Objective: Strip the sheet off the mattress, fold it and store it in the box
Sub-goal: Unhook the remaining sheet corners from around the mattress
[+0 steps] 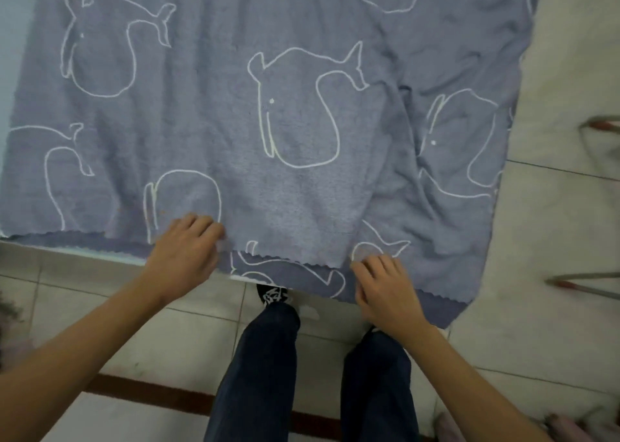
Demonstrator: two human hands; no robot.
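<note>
A blue-grey fleecy sheet point(255, 106) with white whale outlines lies spread over the mattress point(20, 15), whose pale blue surface shows only at the left edge. The sheet's scalloped near hem hangs over the front edge, and its right part droops crumpled toward the floor. My left hand point(186, 255) pinches the upper layer of the sheet at the near hem, fingers curled on the fabric. My right hand point(385, 285) grips the hem to the right of it, knuckles up. No box is in view.
I stand on a pale tiled floor point(550, 274), my legs in dark jeans point(268, 357) and a black shoe close against the mattress front. Metal legs with red tips point(583, 285) stand at the right. A dark brown strip crosses the floor behind my feet.
</note>
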